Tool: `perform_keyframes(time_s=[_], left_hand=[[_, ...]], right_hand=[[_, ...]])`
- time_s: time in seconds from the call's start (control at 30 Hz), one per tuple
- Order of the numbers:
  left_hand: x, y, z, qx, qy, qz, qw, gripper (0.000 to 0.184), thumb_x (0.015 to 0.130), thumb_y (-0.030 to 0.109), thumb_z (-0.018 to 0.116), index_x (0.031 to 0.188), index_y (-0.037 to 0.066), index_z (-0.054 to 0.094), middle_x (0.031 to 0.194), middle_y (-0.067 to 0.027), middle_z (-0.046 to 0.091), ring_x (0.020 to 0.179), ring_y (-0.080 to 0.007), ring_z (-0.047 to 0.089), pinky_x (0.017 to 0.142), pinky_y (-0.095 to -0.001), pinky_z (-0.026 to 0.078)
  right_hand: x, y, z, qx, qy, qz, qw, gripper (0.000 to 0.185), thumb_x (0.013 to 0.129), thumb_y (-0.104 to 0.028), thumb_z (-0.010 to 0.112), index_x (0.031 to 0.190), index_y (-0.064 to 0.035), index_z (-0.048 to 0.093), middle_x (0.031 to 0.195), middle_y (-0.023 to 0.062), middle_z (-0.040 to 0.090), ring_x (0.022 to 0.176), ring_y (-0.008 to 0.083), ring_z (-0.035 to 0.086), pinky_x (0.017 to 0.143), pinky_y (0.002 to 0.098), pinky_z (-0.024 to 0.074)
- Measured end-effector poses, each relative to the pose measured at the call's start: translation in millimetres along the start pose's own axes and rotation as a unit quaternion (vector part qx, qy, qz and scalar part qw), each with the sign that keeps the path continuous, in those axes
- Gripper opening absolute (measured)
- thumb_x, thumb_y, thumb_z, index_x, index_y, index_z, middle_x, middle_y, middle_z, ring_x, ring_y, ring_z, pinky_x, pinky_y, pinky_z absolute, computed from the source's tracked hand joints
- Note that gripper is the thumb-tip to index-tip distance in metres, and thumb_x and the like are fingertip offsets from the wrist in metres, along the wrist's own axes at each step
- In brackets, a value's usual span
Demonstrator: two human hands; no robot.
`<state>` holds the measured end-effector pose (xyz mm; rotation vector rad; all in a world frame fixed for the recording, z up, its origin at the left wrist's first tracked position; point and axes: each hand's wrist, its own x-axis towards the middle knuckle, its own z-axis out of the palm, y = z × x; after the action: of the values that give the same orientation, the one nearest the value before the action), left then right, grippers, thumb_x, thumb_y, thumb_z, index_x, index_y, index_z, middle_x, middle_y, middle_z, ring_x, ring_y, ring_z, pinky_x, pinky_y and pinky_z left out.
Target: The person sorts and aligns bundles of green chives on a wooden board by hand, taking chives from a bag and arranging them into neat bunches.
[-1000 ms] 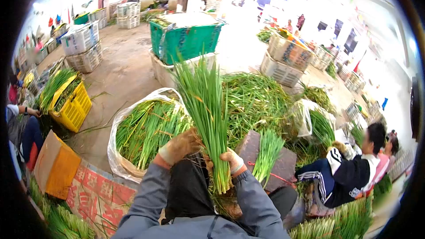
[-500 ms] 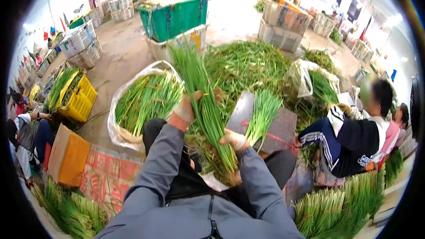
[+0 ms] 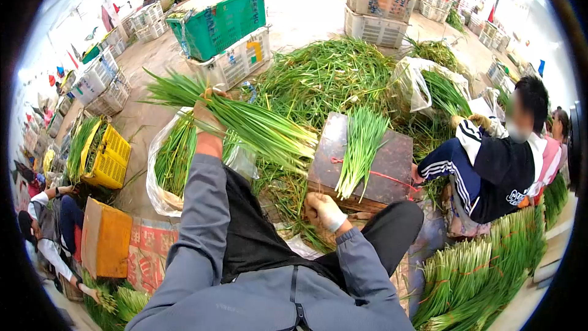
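Far left, yellow crate (image 3: 109,158) with greens heaped in it, well apart from the working area. Next, open plastic bag (image 3: 157,179) of stalks, partly hidden by the sleeve. Over it, the left hand (image 3: 210,117), grip clamped around the leafy bunch (image 3: 263,127); bunch slants in the air, leaf tips fanned out leftward, pale ends toward the desk. Hold looks one-sided, gripped nearer the leaves; judged best kept snug but not crushing, since the blades would likely bruise and the loose end could sag or splay. Levelling the pale ends would want support close to them. Right hand (image 3: 324,211) low, just beside the desk's near edge, apart from the bunch; fingers curled in, cannot tell whether they pinch a strand. A free palm there would serve well under the pale ends. Then the second bunch (image 3: 361,154), lying on the desk (image 3: 397,156), red string (image 3: 392,179) showing to both sides of it; worth keeping the two bunches apart so stalks don't tangle. Far right, a seated co-worker (image 3: 490,168), near enough that wide swings that way seem unwise.
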<state>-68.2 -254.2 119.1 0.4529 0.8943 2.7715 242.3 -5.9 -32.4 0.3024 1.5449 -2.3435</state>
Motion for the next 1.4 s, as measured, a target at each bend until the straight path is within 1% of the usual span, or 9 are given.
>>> perform_keyframes(time_s=[0.03,0.17,0.4,0.57,0.8,1.0,1.13,1.3,1.4], left_hand=[[-0.1,0.8,-3.1,-0.023,0.048,-0.003,0.999,0.022,0.087,0.026,0.065,0.083,0.004,0.065,0.077,-0.0111,0.065,0.071,-0.0274,0.065,0.069,-0.0409,0.057],[-5.2,1.4,-23.5,-0.021,0.132,0.039,0.990,0.018,0.090,0.022,0.063,0.090,0.003,0.065,0.082,-0.0109,0.066,0.072,-0.0249,0.064,0.067,-0.0370,0.056],[-47.5,2.2,1.0,0.004,0.189,0.037,0.981,0.016,0.092,0.016,0.062,0.100,0.003,0.065,0.089,-0.0120,0.069,0.076,-0.0257,0.066,0.069,-0.0402,0.057],[-70.1,-11.5,28.0,0.109,0.292,0.025,0.950,0.018,0.091,0.010,0.061,0.106,0.001,0.064,0.089,-0.0136,0.069,0.075,-0.0268,0.066,0.068,-0.0430,0.057],[-112.3,-63.1,92.9,0.163,0.313,-0.052,0.934,0.029,0.084,0.000,0.071,0.112,0.000,0.062,0.102,-0.0110,0.070,0.086,-0.0260,0.069,0.073,-0.0433,0.058],[-122.1,-53.6,66.1,0.231,-0.050,-0.153,0.959,0.082,0.077,0.029,0.086,0.142,0.004,0.043,0.127,-0.0089,0.062,0.123,-0.0210,0.054,0.103,-0.0346,0.043],[-114.3,-48.7,49.8,0.216,-0.191,-0.211,0.934,0.095,0.073,0.040,0.087,0.146,0.001,0.040,0.133,-0.0139,0.059,0.124,-0.0238,0.056,0.105,-0.0380,0.044],[-111.6,-56.6,54.1,0.177,-0.188,-0.248,0.934,0.073,0.072,0.026,0.081,0.134,0.001,0.052,0.126,-0.0180,0.064,0.121,-0.0337,0.060,0.103,-0.0478,0.048],[-110.6,-62.2,46.1,0.149,-0.133,-0.170,0.965,0.047,0.074,0.011,0.074,0.118,0.004,0.059,0.111,-0.0167,0.070,0.109,-0.0343,0.067,0.099,-0.0493,0.051]], right_hand=[[1.9,-0.2,-2.6,-0.183,0.029,0.004,0.983,0.037,0.098,-0.040,0.058,0.099,-0.0034,0.064,0.078,0.0084,0.065,0.069,0.0190,0.062,0.061,0.0316,0.0492],[6.1,-20.1,18.3,-0.441,-0.048,0.048,0.895,0.049,0.089,-0.033,0.067,0.126,-0.0011,0.061,0.120,0.0242,0.066,0.112,0.0363,0.063,0.097,0.0405,0.0483],[33.9,-90.5,47.7,-0.455,0.193,-0.226,0.839,0.053,0.082,-0.029,0.077,0.126,-0.0049,0.059,0.112,0.0187,0.068,0.102,0.0365,0.065,0.092,0.0413,0.0509],[35.8,-106.3,75.2,-0.533,0.138,-0.399,0.733,0.104,0.067,-0.043,0.087,0.145,0.0011,0.035,0.134,0.0259,0.051,0.121,0.0423,0.052,0.101,0.0465,0.0451],[79.2,-108.7,103.6,-0.523,0.106,-0.307,0.788,0.113,0.065,-0.025,0.087,0.152,0.0016,0.020,0.142,0.0311,0.043,0.128,0.0434,0.048,0.107,0.0438,0.0428],[80.0,-111.0,71.9,-0.222,-0.040,-0.257,0.939,0.067,0.077,-0.007,0.077,0.137,-0.0001,0.047,0.111,0.0057,0.066,0.100,0.0132,0.061,0.091,0.0297,0.0499],[60.3,-131.2,66.1,-0.101,-0.126,-0.128,0.978,0.049,0.079,-0.011,0.073,0.124,-0.0010,0.057,0.105,0.0040,0.065,0.092,0.0137,0.061,0.084,0.0299,0.0501],[60.1,-125.9,76.2,-0.041,-0.200,-0.076,0.976,0.051,0.078,-0.013,0.075,0.124,-0.0006,0.057,0.106,0.0054,0.065,0.094,0.0136,0.060,0.085,0.0312,0.0496],[59.9,-119.8,73.1,-0.291,-0.120,-0.127,0.941,0.065,0.080,-0.020,0.079,0.133,0.0022,0.049,0.116,0.0098,0.063,0.104,0.0157,0.059,0.092,0.0328,0.0480]])
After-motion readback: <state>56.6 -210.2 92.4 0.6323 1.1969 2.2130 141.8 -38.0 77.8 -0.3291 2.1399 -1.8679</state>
